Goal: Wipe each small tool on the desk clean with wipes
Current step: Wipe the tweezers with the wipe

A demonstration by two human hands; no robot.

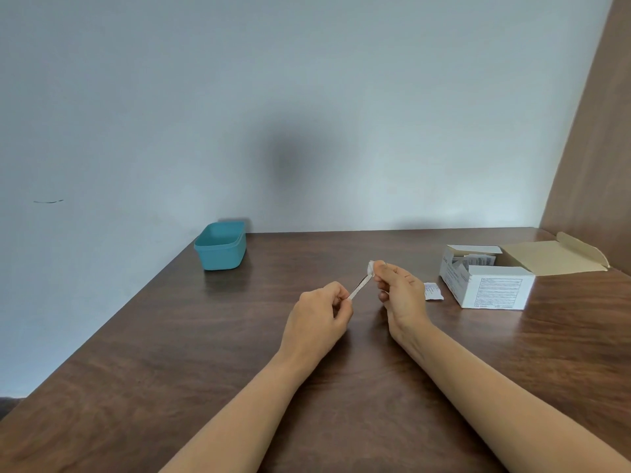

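Note:
My left hand [321,312] pinches the near end of a thin, flat, pale tool [360,288] that looks like a nail file, held slanted above the middle of the desk. Fingers of my right hand [397,291] pinch a small white wipe [371,268] around the tool's far tip. Both hands are raised a little over the wood. The part of the tool inside the wipe is hidden.
A teal plastic tub [221,246] stands at the back left near the wall. An open white box of wipe sachets [491,278] sits at the right, its flap lying back. A torn sachet [433,291] lies beside it on the brown desk [170,336].

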